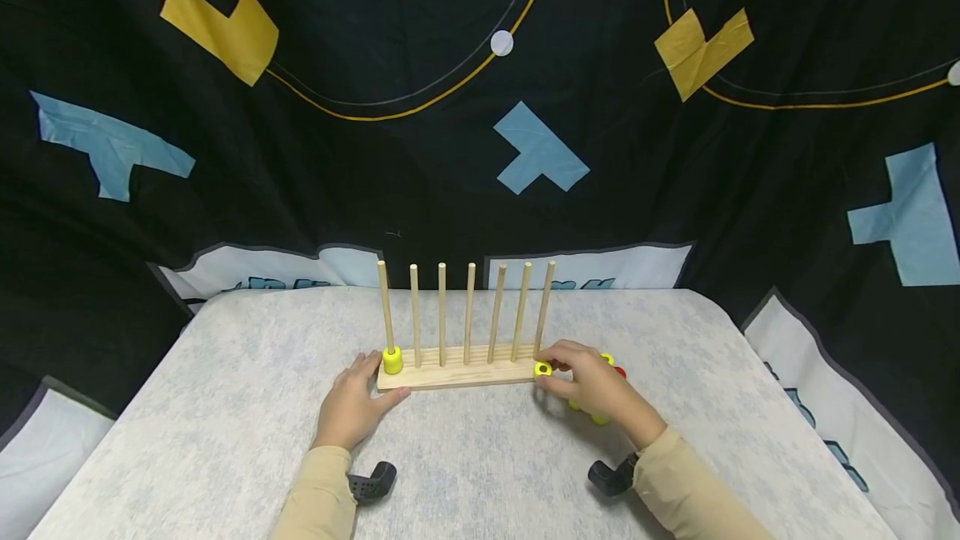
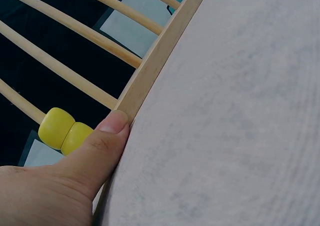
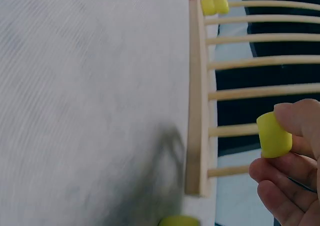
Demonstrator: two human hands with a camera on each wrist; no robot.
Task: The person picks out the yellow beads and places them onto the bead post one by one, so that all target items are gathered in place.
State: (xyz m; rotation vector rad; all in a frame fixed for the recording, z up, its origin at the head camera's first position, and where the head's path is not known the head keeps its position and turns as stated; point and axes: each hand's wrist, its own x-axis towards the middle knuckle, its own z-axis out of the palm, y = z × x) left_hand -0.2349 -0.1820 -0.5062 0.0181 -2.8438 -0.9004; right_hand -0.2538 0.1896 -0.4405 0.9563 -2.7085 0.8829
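Observation:
A pale wooden base [image 1: 457, 376] with several upright pegs [image 1: 442, 315] stands on the table. Two yellow beads [image 1: 392, 360] are stacked at the foot of its leftmost peg. My left hand [image 1: 349, 403] grips the base's left end, its thumb [image 2: 107, 136] lying along the front edge. Near the base's right end, my right hand [image 1: 596, 382] pinches another yellow bead [image 3: 274, 135] between thumb and fingers, held up off the table. That bead's dark hole faces the head camera.
Partly hidden by the right hand, several yellow beads [image 1: 599, 419] and a red bead [image 1: 620, 372] lie on the table [image 1: 480, 473]. A dark cloth [image 1: 420, 190] with tape pieces hangs behind. Black wrist mounts [image 1: 372, 482] sit on both sleeves.

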